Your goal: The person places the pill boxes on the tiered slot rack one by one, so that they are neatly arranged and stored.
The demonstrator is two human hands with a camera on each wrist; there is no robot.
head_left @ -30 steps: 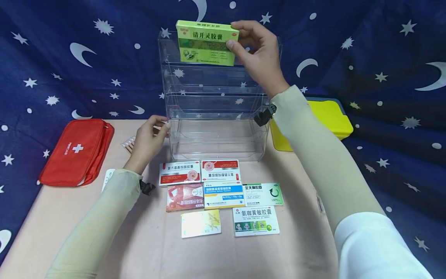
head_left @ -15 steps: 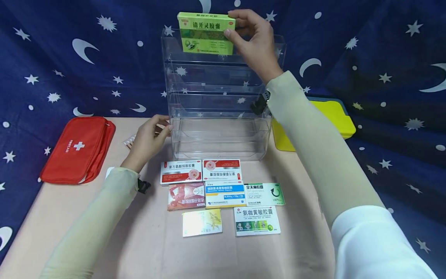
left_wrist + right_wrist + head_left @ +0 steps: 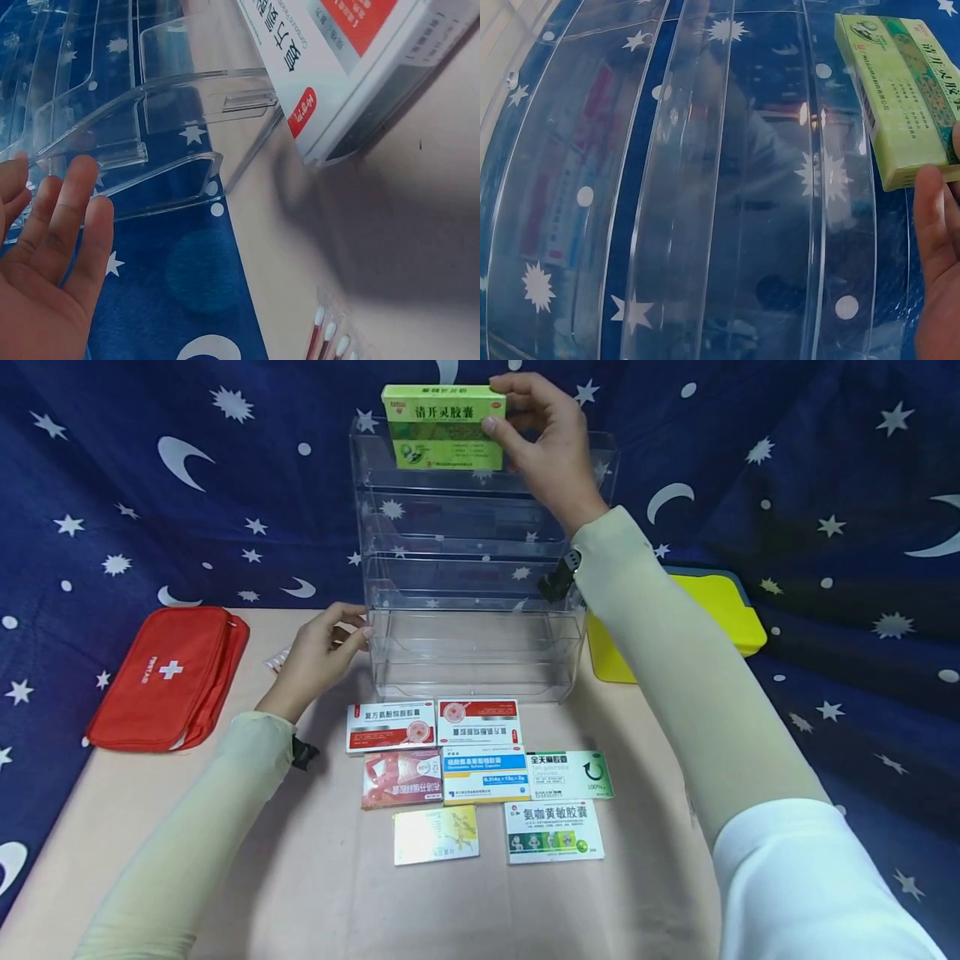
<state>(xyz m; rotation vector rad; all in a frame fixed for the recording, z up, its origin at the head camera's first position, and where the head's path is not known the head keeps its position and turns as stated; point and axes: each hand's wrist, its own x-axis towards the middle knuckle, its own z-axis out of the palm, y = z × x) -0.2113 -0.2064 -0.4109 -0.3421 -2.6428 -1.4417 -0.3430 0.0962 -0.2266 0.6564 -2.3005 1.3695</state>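
A green medicine box (image 3: 444, 428) is pinched at its right end between the thumb and fingers of my right hand (image 3: 551, 447). It stands upright at the top tier of a clear tiered display rack (image 3: 472, 647), overlapping that tier in the head view. From the right wrist, the green box (image 3: 904, 101) shows with fingertips at its edge. My left hand (image 3: 318, 652) is at the rack's left side, fingertips right at its edge. The left wrist view shows the left hand's fingers (image 3: 86, 225) fairly straight beside the clear side panel (image 3: 172, 101).
Several medicine boxes, including a blue-and-white one (image 3: 486, 774), lie flat before the rack. A red first-aid pouch (image 3: 161, 681) lies at left, a yellow container (image 3: 712, 610) at right. Cotton swabs (image 3: 330, 337) lie near the left hand. A starry blue cloth (image 3: 247, 485) hangs behind.
My right hand has moved the green box slightly up and away in the head view, toward the rack's top tier. The left hand stays at the rack's side.
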